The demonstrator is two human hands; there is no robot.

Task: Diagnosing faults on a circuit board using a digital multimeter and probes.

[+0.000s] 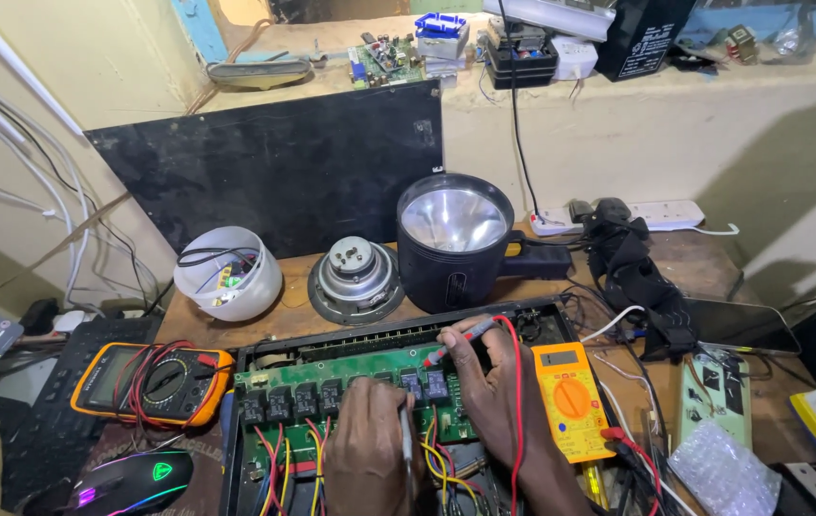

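A green circuit board [332,368] with a row of black relays lies in an open black chassis [246,363] at the front of the bench. My right hand [489,387] grips a red meter probe [456,341], its tip down on the board near the relays. My left hand [365,444] holds a thin dark probe [406,444] upright against the board's lower part. A red lead [519,401] runs over my right wrist toward the small yellow multimeter [569,399] lying just to the right.
A larger orange multimeter [150,382] with coiled leads sits at left, a lit mouse [131,483] below it. Behind the chassis stand a white bowl [228,275], a speaker driver [355,279] and a black spotlight [456,239]. A power strip [661,212] and phone [738,325] lie at right.
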